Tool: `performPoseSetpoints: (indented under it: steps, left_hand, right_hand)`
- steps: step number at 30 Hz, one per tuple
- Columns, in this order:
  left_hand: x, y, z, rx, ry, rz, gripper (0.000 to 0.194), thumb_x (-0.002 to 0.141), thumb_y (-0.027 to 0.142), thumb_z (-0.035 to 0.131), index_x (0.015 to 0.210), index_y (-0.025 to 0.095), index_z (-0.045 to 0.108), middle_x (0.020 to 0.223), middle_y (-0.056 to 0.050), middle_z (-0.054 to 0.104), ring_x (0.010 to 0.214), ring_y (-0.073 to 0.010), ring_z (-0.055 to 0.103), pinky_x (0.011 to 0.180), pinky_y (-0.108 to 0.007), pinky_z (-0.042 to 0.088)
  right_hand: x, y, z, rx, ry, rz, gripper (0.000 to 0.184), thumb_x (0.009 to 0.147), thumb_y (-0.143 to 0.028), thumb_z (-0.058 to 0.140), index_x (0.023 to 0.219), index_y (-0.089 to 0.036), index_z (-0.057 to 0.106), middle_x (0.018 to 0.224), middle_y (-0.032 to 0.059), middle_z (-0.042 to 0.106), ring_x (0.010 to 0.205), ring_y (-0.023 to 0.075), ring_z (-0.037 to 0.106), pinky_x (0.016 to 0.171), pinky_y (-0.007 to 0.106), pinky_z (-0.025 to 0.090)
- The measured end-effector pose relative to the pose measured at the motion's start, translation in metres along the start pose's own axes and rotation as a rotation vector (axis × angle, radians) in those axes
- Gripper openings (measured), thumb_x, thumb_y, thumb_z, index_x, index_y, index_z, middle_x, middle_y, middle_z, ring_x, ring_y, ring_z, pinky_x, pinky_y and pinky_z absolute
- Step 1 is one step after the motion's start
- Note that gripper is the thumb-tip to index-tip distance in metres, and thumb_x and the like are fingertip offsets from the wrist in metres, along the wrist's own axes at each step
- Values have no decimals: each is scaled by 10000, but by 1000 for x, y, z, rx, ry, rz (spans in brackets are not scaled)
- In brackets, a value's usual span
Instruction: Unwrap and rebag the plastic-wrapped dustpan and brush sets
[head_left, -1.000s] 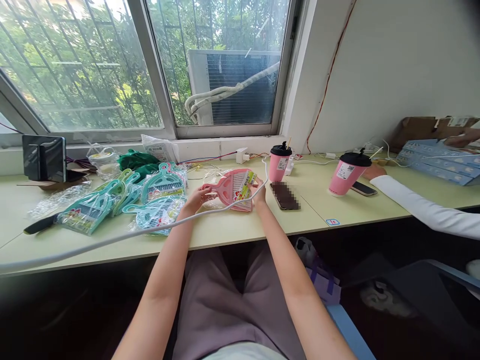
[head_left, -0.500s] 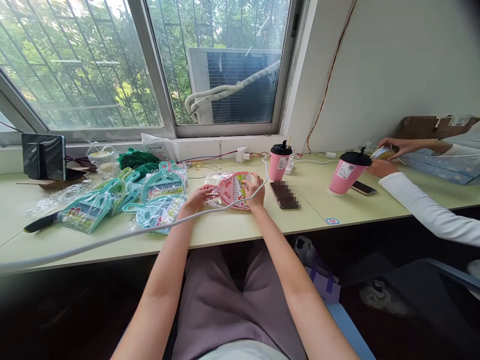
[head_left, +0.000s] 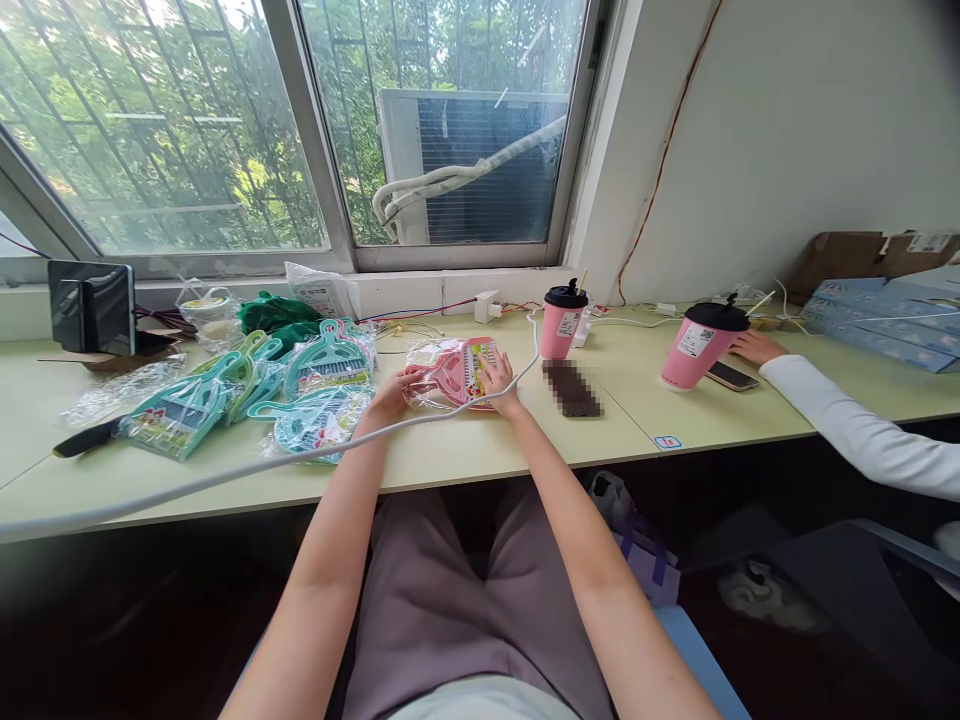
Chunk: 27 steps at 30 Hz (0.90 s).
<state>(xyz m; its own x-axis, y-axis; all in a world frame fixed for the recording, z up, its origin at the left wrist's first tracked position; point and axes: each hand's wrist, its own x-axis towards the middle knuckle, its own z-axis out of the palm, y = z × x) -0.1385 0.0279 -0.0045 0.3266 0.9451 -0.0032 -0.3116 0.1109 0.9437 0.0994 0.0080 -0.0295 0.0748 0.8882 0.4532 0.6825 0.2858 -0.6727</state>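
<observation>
A pink dustpan and brush set (head_left: 454, 378) in clear plastic lies before me, a printed card at its right side. My left hand (head_left: 390, 394) is closed on its handle end and wrapping. Across the card rests my right hand (head_left: 500, 382), fingers spread. More wrapped sets lie to the left: a teal one (head_left: 319, 422) beside my left wrist, another teal one (head_left: 337, 360) behind it, and a dark teal one (head_left: 180, 410) further left, near green ones (head_left: 251, 375). A white cable (head_left: 420, 425) passes in front of both wrists.
A phone (head_left: 571, 390) and a pink cup (head_left: 559, 325) stand right of my hand; another pink cup (head_left: 697, 350) is beyond. A black-handled tool (head_left: 86, 440) and a tablet (head_left: 90, 308) are at left. A co-worker's hand (head_left: 757, 347) rests by blue boxes (head_left: 877, 325).
My right hand's fingers have spread flatter over the card. The set has barely moved. One of the co-worker's hands and the object it held have gone from sight.
</observation>
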Motion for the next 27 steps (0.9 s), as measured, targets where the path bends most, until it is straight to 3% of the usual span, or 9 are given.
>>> performPoseSetpoints:
  steps: [3,5,8,12,16,19,22,25,27]
  left_hand:
    - [-2,2,1,28,13,2,147,780,165,744,916,139,694,903,-79,740,856,-213,737,828,-300,581]
    - [-3,3,2,37,31,-4,156,772,175,755,911,141,692,871,-75,734,872,-227,736,832,-307,580]
    - [-4,3,2,51,54,0,168,781,188,750,934,148,695,864,-72,730,917,-234,728,865,-317,571]
    - [-3,3,-1,56,63,44,160,796,189,722,948,148,696,900,-70,731,912,-211,716,899,-321,555]
    - [-2,6,-3,-38,10,76,174,852,302,661,935,153,692,955,-97,736,986,-248,694,934,-372,538]
    - [-4,8,1,-135,-23,13,478,889,590,517,977,154,690,1047,-150,723,1088,-314,654,930,-467,532]
    - [-7,10,12,-215,-80,44,734,845,777,372,1086,152,673,1195,-183,675,1203,-345,583,962,-516,504]
    - [-11,10,23,-285,-144,139,793,833,808,328,1203,176,634,1268,-170,639,1270,-344,525,989,-540,475]
    - [-12,11,27,-285,-123,177,764,847,789,337,1265,205,598,1287,-157,625,1291,-331,504,989,-540,469]
  right_hand:
    - [1,1,-10,118,221,43,380,940,-357,457,1299,-276,554,1455,95,474,1421,264,341,1145,538,313]
    - [1,5,-17,172,337,156,359,903,-380,526,1234,-248,561,1325,113,568,1257,254,514,1045,471,436]
    - [4,13,-23,274,261,394,235,861,-402,599,1008,-220,618,978,76,691,934,221,655,846,370,533]
    - [8,18,-19,442,43,485,152,787,-351,708,801,-218,638,710,1,683,674,160,643,636,283,538]
    - [9,16,-17,678,77,515,229,666,-300,815,766,-194,639,602,-34,651,536,112,583,510,228,491]
    - [10,13,-16,819,120,539,259,620,-247,844,708,-181,609,553,-37,620,485,91,548,461,203,446]
    - [11,7,-15,926,139,491,289,611,-257,853,708,-181,591,537,-49,600,460,70,508,435,186,404]
    - [11,2,-14,977,129,458,320,614,-286,855,718,-187,570,548,-56,600,458,62,494,438,186,383]
    - [10,-1,-14,982,119,470,307,636,-286,841,730,-192,563,570,-49,616,466,71,518,437,193,366]
